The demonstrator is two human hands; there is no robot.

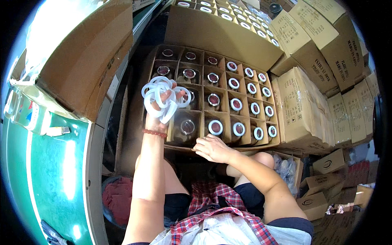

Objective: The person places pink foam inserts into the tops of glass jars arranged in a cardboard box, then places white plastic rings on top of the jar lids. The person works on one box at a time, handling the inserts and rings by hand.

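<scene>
My left hand (pixel 160 107) is raised over an open cardboard box (pixel 276 122) and grips a bunch of several white rings (pixel 157 94). A red bead bracelet circles that wrist. The box is split by cardboard dividers into cells, each with a round glass jar (pixel 187 127) standing upright. Jars on the right side wear a white ring (pixel 215 127) on the mouth; those on the left show bare dark mouths. My right hand (pixel 212 148) rests on the box's near edge, fingers curled, just below the ringed jar in the front row.
A second divided box with ringed jars (pixel 228 14) stands behind. Stacked closed cartons (pixel 310 45) rise at the right, smaller boxes (pixel 314 204) lie lower right. A large carton (pixel 81 61) sits on a green table (pixel 57 179) at the left. My knees are under the box.
</scene>
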